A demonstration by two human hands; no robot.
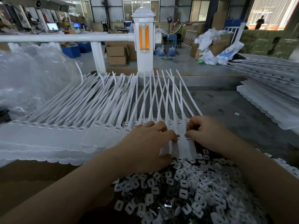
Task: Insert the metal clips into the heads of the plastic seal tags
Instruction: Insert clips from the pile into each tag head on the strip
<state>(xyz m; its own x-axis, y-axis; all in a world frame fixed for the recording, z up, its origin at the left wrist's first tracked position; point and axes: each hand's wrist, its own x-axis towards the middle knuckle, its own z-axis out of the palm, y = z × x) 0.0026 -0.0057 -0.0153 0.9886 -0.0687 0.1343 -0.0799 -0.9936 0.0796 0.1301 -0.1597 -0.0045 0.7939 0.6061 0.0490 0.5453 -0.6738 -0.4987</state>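
Two hands work over a fanned row of white seal tags [100, 128] on the bench. Left hand [148, 143] pinches a small metal clip [178, 135] at the tag heads; right hand [205, 131] pinches another clip [186, 135] just beside it. Loose clips [186, 191] lie heaped below.

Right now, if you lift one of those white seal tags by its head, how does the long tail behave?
Probably floppy: several seal tags show tails curling up at the far tips and crossing each other. Likely light, being thin plastic strips. Apt to snag on neighbours, since the tails overlap near the right hand and left hand.
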